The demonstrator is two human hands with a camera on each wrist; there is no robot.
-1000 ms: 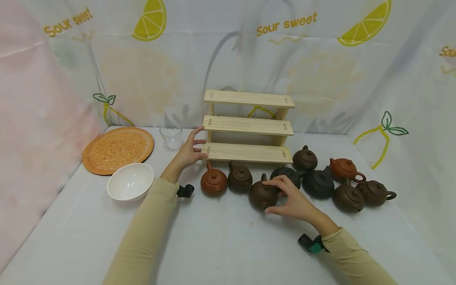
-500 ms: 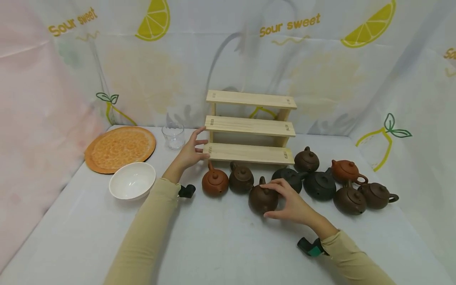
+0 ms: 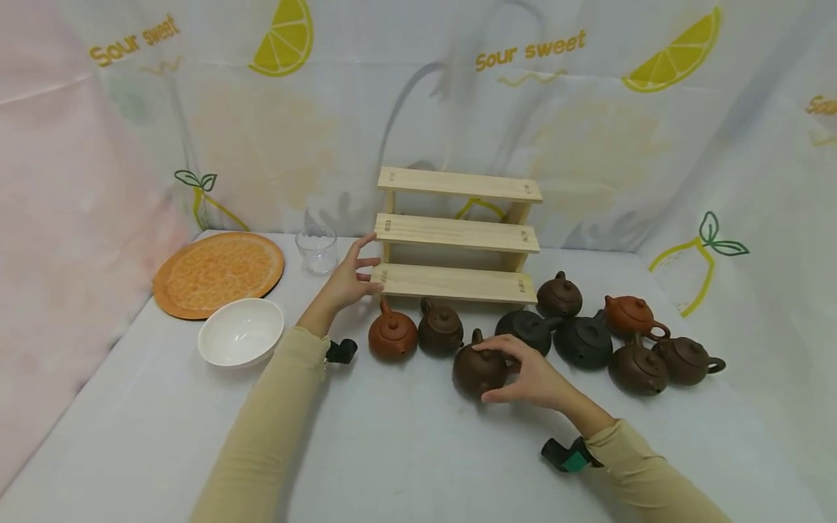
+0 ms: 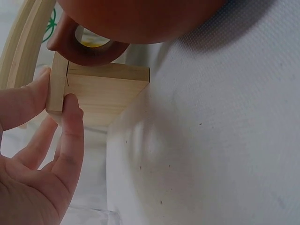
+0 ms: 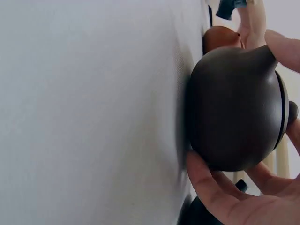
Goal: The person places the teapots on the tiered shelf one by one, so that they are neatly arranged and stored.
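Note:
In the head view my left hand (image 3: pixel 343 285) is at the left end of a three-tier wooden shelf (image 3: pixel 458 232). The left wrist view shows its thumb and fingers pinching the end of the lowest board (image 4: pixel 57 86). My right hand (image 3: pixel 536 378) grips a dark brown teapot (image 3: pixel 472 372) on the table before the shelf. Up close in the right wrist view, the thumb lies on the spout of this teapot (image 5: pixel 234 108) and the other fingers curl about its body. Left of it stand a reddish-brown teapot (image 3: pixel 392 338) and another brown teapot (image 3: pixel 440 330), by the lowest board.
Several teapots crowd the right side, among them a black one (image 3: pixel 584 341) and an orange-brown one (image 3: pixel 630 314). On the left are a white bowl (image 3: pixel 240 333), a round pizza-patterned mat (image 3: pixel 219 276) and a clear glass (image 3: pixel 317 254). A printed curtain (image 3: pixel 418 102) hangs behind.
The right hand and the dark brown teapot have shifted slightly toward the near edge and left, away from the black teapot behind. The left hand has stayed on the shelf.

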